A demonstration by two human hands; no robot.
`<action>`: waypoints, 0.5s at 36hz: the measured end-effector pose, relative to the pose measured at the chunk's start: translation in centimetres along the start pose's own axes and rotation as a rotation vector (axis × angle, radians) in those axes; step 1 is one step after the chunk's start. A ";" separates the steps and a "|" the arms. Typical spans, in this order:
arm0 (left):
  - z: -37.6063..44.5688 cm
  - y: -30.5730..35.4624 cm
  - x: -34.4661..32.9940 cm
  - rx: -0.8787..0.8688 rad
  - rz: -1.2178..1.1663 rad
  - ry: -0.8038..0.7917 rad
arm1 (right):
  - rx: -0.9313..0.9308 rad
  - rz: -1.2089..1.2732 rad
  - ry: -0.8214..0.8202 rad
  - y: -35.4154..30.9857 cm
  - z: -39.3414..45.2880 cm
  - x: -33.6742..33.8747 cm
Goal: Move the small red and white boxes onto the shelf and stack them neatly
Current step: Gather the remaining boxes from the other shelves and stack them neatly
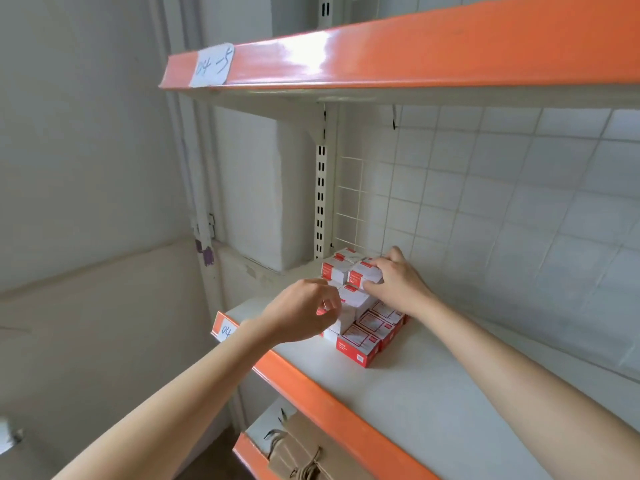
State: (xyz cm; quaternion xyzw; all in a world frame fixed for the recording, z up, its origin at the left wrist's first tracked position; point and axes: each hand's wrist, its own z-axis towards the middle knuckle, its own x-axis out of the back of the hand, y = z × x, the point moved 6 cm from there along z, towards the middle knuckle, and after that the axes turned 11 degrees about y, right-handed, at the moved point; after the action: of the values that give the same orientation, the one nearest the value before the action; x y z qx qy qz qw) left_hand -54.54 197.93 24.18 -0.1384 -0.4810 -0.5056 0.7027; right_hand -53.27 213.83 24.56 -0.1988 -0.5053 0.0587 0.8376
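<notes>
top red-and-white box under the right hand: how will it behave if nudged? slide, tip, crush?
The top box is probably light and stiff: thin printed carton with crisp corners. It is squat with flat faces, so it likely slides rather than tips or rolls. The right hand grips it on the stack of boxes near the shelf back, so a hard push could shift neighbours.

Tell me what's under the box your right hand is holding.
The right hand grips the top box; red and white boxes are stacked below on the shelf. The hands hide how squarely it sits.

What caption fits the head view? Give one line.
Both hands, left and right, grip stacked red-and-white boxes on the shelf.
</notes>
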 end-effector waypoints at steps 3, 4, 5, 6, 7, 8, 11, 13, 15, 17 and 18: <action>0.0 -0.9 -0.1 -0.006 -0.014 -0.019 | 0.004 -0.050 -0.021 -0.2 0.6 -1.1; 0.1 -1.1 -0.1 -0.012 -0.017 -0.023 | 0.013 -0.073 -0.043 -0.2 0.5 -1.6; 0.2 -1.2 -0.2 -0.020 -0.022 -0.026 | 0.015 -0.088 -0.058 -0.2 0.5 -2.0; 0.2 -1.3 -0.3 -0.030 -0.022 -0.029 | 0.011 -0.090 -0.063 -0.1 0.4 -2.2; 0.4 -1.3 -0.3 -0.043 -0.016 -0.031 | 0.002 -0.079 -0.059 0.0 0.3 -2.2; 0.5 -1.2 -0.3 -0.059 -0.008 -0.031 | -0.008 -0.062 -0.049 0.2 0.3 -2.1; 0.9 -0.7 -0.5 -0.114 -0.002 -0.031 | -0.044 -0.025 -0.020 0.6 -0.1 -1.3; 1.2 0.0 -0.9 -0.148 -0.010 -0.031 | -0.056 -0.014 -0.005 1.0 -0.7 -0.6; 1.6 0.9 -1.6 -0.181 -0.018 -0.032 | -0.060 -0.015 0.011 1.6 -1.5 0.0; 2.0 2.1 -2.5 -0.211 -0.024 -0.026 | -0.067 -0.014 0.035 2.6 -2.8 0.7; 2.2 2.7 -2.9 -0.228 -0.033 -0.016 | -0.059 -0.016 0.050 3.1 -3.5 1.1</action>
State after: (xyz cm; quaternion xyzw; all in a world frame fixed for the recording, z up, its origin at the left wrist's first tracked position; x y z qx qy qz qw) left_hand -53.55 202.36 23.67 -0.2134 -0.4283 -0.5672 0.6703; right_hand -49.37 216.05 22.74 -0.2210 -0.4875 0.0321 0.8441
